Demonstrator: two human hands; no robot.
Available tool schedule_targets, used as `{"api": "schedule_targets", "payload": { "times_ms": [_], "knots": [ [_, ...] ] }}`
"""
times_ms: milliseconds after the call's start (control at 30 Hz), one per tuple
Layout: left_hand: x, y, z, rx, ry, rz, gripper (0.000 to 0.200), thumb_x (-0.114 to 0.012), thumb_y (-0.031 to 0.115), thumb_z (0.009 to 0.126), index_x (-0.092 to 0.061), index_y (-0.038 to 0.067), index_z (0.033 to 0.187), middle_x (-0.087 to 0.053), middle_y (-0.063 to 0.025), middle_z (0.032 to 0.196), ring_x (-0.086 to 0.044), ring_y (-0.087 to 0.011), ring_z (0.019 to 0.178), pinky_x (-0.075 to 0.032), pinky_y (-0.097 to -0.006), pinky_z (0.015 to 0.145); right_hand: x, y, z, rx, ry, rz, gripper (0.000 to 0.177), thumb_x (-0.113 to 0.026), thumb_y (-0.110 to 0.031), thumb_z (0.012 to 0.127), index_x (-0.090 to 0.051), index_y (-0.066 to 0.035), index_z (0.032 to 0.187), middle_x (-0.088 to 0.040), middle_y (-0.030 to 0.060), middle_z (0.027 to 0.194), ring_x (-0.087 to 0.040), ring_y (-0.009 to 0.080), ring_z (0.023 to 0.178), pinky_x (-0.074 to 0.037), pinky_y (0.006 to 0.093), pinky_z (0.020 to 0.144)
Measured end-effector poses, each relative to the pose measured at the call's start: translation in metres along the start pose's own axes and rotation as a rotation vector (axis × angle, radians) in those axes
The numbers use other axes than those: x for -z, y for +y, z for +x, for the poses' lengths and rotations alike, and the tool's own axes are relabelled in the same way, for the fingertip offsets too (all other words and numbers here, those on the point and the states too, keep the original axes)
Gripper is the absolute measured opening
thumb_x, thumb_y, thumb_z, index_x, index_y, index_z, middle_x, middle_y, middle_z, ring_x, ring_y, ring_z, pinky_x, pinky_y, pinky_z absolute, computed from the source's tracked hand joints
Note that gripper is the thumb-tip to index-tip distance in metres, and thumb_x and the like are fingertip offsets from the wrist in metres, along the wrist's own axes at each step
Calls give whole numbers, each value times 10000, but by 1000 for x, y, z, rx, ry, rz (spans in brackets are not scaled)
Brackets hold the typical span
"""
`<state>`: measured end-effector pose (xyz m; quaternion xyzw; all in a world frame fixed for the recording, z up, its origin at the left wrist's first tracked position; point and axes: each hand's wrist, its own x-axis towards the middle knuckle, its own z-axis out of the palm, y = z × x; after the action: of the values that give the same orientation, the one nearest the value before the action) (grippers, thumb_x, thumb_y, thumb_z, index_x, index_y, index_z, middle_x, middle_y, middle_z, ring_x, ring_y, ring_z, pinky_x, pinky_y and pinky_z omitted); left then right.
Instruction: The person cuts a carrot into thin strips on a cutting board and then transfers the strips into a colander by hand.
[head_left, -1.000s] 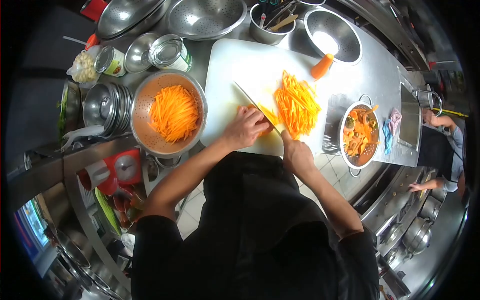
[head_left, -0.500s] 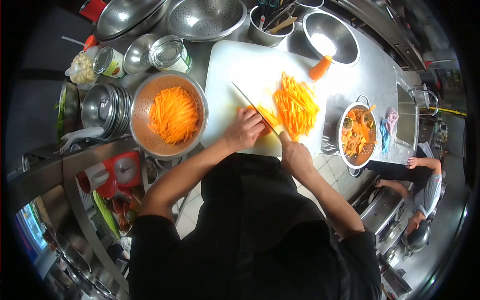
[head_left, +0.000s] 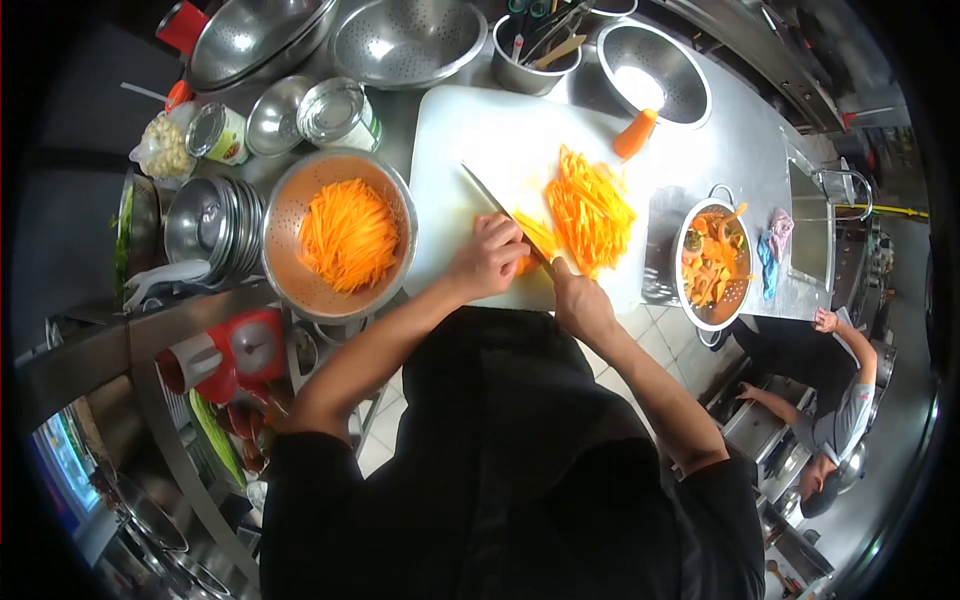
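In the head view, a white cutting board (head_left: 470, 130) is seen at the upper middle of the frame, on a steel counter (head_left: 740, 150). The left hand (head_left: 488, 262) is laid, fingers curled, on a flat stack of carrot slices (head_left: 537, 240) near the board's lower edge, just above the frame's centre. The right hand (head_left: 580, 303) is closed around the handle of a knife (head_left: 498, 210). Its blade is angled up and to the left across the stack, close beside the left knuckles. A pile of carrot strips (head_left: 590, 208) is spread on the board to the right of the blade. A carrot stub (head_left: 636, 135) is lying at the board's upper right corner. Left of the board, a metal colander (head_left: 283, 200) is filled with more strips. At the right, a second colander (head_left: 712, 322) is filled with peelings. A co-worker (head_left: 835, 400) is seen bent over at the lower right.
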<state>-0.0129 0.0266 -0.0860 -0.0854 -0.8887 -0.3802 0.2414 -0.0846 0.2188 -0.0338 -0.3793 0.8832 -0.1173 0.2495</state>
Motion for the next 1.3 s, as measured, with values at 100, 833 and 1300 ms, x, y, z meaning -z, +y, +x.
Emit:
{"api": "schedule_targets", "payload": {
  "times_ms": [100,833,1300],
  "knots": [
    [19,3,1,-22,191,32,204,-597,-26,657,-642,73,830,-562,-49,966,-526,-247,898,-380,-419,818,8,6,0,-7,-26,15,251,-515,4,771,-439,3,1011,-615,260,659,-629,447,640,-509,525,612],
    [19,3,-17,69,-110,183,344,-575,-35,670,-682,46,987,-586,-135,1109,-567,-356,944,-497,-404,841,6,-21,-15,12,-22,-57,366,-517,22,737,-431,28,1093,-615,260,673,-618,445,649,-492,528,617],
    [16,1,-20,48,-13,182,328,-577,-33,649,-651,9,966,-596,-117,1119,-579,-325,926,-504,-399,805,10,-27,-9,-6,-45,-45,383,-503,9,759,-416,26,1131,-610,281,679,-625,450,671,-495,532,625]
  ]
}}
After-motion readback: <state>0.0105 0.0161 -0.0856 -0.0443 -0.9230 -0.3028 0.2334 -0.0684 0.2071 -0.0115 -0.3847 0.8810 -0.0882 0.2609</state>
